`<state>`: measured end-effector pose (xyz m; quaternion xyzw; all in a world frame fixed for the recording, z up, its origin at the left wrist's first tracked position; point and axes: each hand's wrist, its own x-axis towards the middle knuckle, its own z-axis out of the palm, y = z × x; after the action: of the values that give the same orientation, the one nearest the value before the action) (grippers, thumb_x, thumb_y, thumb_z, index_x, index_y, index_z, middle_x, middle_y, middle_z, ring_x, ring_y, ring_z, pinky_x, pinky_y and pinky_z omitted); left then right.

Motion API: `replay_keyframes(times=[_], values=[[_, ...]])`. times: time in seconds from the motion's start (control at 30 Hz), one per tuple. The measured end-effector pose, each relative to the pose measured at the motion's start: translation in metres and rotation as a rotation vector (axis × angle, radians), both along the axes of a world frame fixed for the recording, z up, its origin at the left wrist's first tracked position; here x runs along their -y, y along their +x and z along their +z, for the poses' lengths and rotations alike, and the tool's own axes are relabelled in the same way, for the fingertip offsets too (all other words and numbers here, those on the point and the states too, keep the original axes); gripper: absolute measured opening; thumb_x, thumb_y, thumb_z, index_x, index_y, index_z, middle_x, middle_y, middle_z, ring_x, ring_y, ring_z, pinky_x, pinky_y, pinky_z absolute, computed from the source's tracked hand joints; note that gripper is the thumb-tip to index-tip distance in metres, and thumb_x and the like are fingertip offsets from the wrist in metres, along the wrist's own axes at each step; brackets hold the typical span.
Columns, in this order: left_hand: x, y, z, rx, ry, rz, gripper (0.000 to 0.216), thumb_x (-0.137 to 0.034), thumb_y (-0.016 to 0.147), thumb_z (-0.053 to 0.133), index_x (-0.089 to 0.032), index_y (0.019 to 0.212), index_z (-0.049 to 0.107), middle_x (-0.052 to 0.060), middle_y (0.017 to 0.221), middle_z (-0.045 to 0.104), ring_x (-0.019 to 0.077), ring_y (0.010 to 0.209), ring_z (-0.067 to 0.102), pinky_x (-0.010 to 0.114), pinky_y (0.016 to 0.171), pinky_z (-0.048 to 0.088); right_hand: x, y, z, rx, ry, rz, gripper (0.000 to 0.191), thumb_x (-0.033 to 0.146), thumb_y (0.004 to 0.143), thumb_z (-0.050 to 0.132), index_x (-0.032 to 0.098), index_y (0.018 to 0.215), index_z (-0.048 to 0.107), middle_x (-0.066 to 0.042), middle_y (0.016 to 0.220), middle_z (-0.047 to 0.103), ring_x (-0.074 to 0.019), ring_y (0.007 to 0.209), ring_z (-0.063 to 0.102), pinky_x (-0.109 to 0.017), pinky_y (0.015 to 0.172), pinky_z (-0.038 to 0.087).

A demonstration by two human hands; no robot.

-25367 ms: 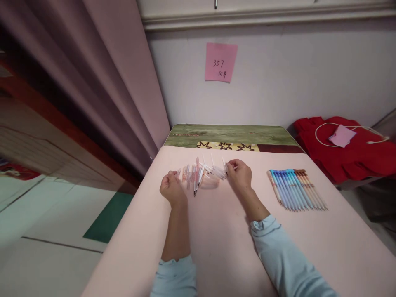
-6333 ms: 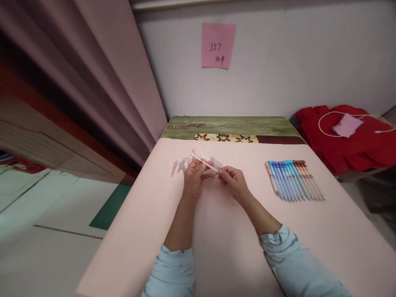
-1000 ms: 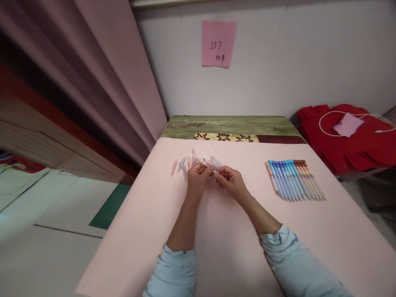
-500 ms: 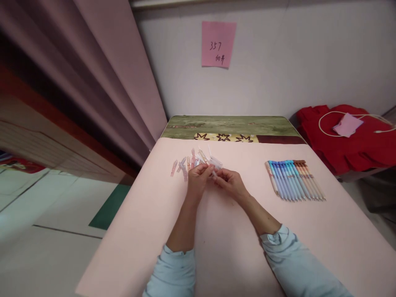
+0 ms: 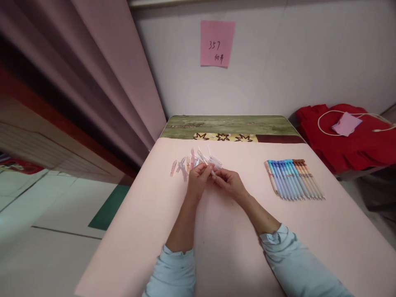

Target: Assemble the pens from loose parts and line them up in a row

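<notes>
My left hand (image 5: 198, 180) and my right hand (image 5: 231, 184) meet over the middle of the table, fingers pinched together. Between their fingertips is a small pale, translucent pen part (image 5: 213, 173), mostly covered by the fingers. Just beyond the hands lies a loose pile of slim pen parts (image 5: 192, 158), pinkish, clear and white, some overlapping. A few printed pieces (image 5: 173, 168) lie apart at its left. Off to the right, several assembled pens (image 5: 293, 180) lie side by side in a neat row, with blue, turquoise and brown tops and their tips toward me.
The table (image 5: 229, 247) has a pale pink cover, with a green patterned strip (image 5: 229, 123) at its far edge. A pink note (image 5: 217, 43) is on the wall behind. Red cloth (image 5: 334, 152) with a white cable stands at right; a curtain (image 5: 123, 74) hangs at left.
Both hands stay almost in the same place, still pinching the small part. The view has shifted very slightly; the pile and the pen row look the same.
</notes>
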<state>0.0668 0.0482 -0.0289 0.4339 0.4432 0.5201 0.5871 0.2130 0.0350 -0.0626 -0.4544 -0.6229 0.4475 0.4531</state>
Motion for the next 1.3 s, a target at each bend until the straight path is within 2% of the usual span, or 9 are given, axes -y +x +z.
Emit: replay_keyframes(times=[0.17, 0.47, 0.83, 1.07, 1.3], values=[[-0.0004, 0.0014, -0.0011, 0.004, -0.003, 0.031, 0.027, -0.038, 0.07, 0.078, -0.015, 0.081, 0.067, 0.004, 0.075, 0.072, 0.0147, 0.066, 0.065, 0.027, 0.066, 0.052, -0.0011, -0.0001, -0.0032, 0.031, 0.004, -0.012, 0.029, 0.045, 0.086, 0.063, 0.017, 0.081, 0.066, 0.002, 0.062, 0.056, -0.0103, 0.053, 0.042, -0.023, 0.051, 0.032], [-0.0017, 0.0021, -0.0013, 0.039, -0.02, 0.061, 0.029, -0.037, 0.069, 0.079, -0.015, 0.082, 0.064, 0.003, 0.074, 0.071, 0.0133, 0.061, 0.064, 0.026, 0.063, 0.053, -0.0007, -0.0002, -0.0034, 0.009, -0.003, 0.001, 0.029, 0.046, 0.086, 0.062, 0.017, 0.087, 0.068, 0.0, 0.067, 0.06, -0.0112, 0.055, 0.046, -0.023, 0.052, 0.035], [-0.0027, -0.0002, -0.0065, -0.006, 0.011, 0.053, 0.03, -0.043, 0.075, 0.074, -0.016, 0.084, 0.065, 0.004, 0.077, 0.072, 0.0161, 0.067, 0.067, 0.029, 0.069, 0.052, -0.0022, 0.0004, -0.0028, 0.084, 0.009, -0.019, 0.028, 0.045, 0.086, 0.062, 0.018, 0.087, 0.068, 0.001, 0.065, 0.059, -0.0108, 0.054, 0.043, -0.023, 0.052, 0.034], [-0.0031, 0.0001, -0.0053, -0.02, 0.004, 0.061, 0.03, -0.044, 0.076, 0.073, -0.016, 0.084, 0.065, 0.004, 0.078, 0.072, 0.0162, 0.067, 0.067, 0.029, 0.069, 0.051, -0.0017, 0.0, 0.0004, 0.107, 0.012, -0.028, 0.029, 0.048, 0.085, 0.062, 0.019, 0.084, 0.066, 0.002, 0.06, 0.054, -0.0111, 0.053, 0.041, -0.023, 0.05, 0.031], [-0.0028, 0.001, -0.0044, -0.016, -0.004, 0.066, 0.03, -0.044, 0.075, 0.073, -0.016, 0.083, 0.065, 0.004, 0.076, 0.072, 0.0162, 0.067, 0.067, 0.03, 0.071, 0.052, -0.0019, 0.0, -0.0004, 0.103, 0.003, -0.022, 0.03, 0.048, 0.085, 0.062, 0.019, 0.086, 0.066, 0.002, 0.062, 0.055, -0.0109, 0.054, 0.041, -0.023, 0.051, 0.031]])
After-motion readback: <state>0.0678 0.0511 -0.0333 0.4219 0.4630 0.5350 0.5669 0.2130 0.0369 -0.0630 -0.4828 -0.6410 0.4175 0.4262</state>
